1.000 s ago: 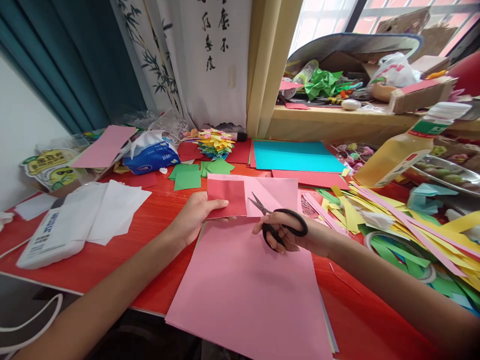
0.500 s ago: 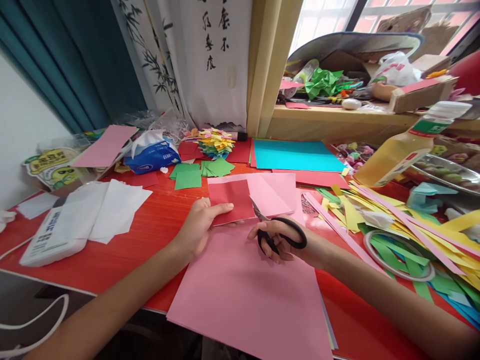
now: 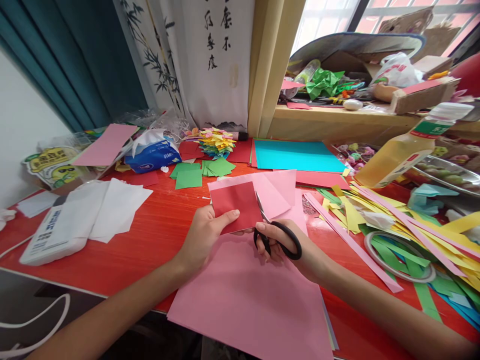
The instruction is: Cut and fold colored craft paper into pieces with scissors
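My left hand [image 3: 208,232] is closed on a red paper square [image 3: 238,200] laid over a pink sheet [image 3: 275,192], its thumb pressing on the red face. Black-handled scissors [image 3: 288,244] are in my right hand [image 3: 279,237], with fingers through the loops. Their blades lie at the right edge of the red square, against the pink paper. The fingers of my left hand under the paper are mostly hidden. Below both hands lies a stack of larger pink sheets [image 3: 247,300].
Green paper squares [image 3: 188,179] and a blue tissue pack [image 3: 153,154] lie behind on the red table [image 3: 150,255]. To the right are a tape roll [image 3: 399,256], many paper strips [image 3: 423,220] and a tilted bottle [image 3: 401,150]. A white case [image 3: 60,235] stands left.
The red square and pink sheet have shifted slightly right and tilted in my left hand. The scissors now point more upright, their blades along the red square's right edge.
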{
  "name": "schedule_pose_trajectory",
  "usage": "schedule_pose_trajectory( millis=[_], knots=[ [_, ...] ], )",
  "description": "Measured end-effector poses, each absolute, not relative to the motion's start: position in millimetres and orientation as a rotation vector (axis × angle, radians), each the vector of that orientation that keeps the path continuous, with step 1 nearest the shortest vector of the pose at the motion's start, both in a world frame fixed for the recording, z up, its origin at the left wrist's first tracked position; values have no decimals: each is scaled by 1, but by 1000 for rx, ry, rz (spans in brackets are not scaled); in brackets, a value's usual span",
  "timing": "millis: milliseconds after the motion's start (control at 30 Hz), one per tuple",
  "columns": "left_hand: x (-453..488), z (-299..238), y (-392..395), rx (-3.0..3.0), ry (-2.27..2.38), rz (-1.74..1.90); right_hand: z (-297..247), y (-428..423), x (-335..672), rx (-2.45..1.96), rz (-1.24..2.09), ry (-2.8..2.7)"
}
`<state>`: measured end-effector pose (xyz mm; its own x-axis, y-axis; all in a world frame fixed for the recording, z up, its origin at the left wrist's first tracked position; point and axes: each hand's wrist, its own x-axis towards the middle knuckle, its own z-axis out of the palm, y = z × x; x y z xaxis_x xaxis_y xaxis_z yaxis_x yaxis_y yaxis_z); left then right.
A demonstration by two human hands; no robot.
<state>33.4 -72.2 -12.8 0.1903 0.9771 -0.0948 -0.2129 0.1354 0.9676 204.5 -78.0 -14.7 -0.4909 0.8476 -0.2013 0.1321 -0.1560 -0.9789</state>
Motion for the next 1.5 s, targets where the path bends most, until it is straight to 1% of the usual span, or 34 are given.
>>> schedule_pose_trajectory(
  millis=[367, 1100, 1267, 1500],
  knots=[
    [33, -13, -75, 1079, 1029, 1109, -15, -83, 197, -1215, 1636, -1440],
    [38, -13, -73, 1055, 1029, 1137, -26, -89, 195, -1212, 1508, -1451],
    [35, -16, -71, 1091, 1007, 1100, -24, -85, 195, -1195, 1626, -1389],
    [17, -22, -49, 1108, 1225, 1134, -17, -79, 206, -1113, 1904, -1358]
  ],
)
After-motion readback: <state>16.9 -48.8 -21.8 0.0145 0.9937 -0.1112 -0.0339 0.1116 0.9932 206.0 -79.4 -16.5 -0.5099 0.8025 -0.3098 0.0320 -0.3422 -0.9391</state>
